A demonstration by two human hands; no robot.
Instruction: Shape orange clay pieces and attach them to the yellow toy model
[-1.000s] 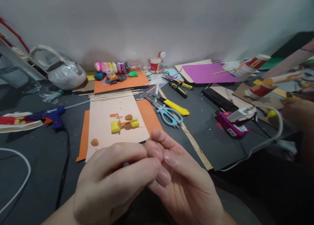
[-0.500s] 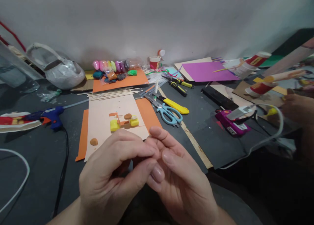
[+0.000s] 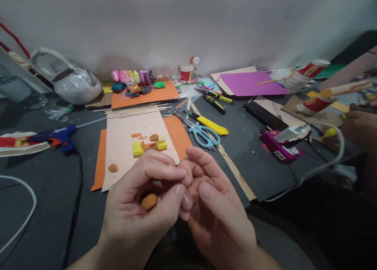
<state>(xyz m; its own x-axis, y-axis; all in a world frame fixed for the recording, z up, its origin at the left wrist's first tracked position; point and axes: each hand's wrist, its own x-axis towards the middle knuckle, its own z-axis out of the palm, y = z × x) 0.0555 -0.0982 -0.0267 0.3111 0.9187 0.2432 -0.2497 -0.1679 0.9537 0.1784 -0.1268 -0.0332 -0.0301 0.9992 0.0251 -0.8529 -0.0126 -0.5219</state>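
A brown-orange lump of modelling clay sits in the curled palm of my left hand, whose thumb and fingertips come together at the right. My right hand is half cupped with its fingers apart, palm turned toward the left hand, and its fingers meet the left fingertips. What lies between those fingertips is hidden. Just beyond, on a pale sheet of paper, stands a small model with yellow blocks and a brown clay piece. Another brown clay lump rests on the paper's left side.
A blue glue gun lies left, its cord trailing forward. Blue-handled scissors and a yellow utility knife lie beyond my right hand. Bagged clay, thin sticks, and a purple power strip surround the workspace. Another person's hand is far right.
My left hand has turned and opened slightly, so the brown clay lump in its palm now shows. The right hand's fingers have shifted a little. The view has moved slightly.
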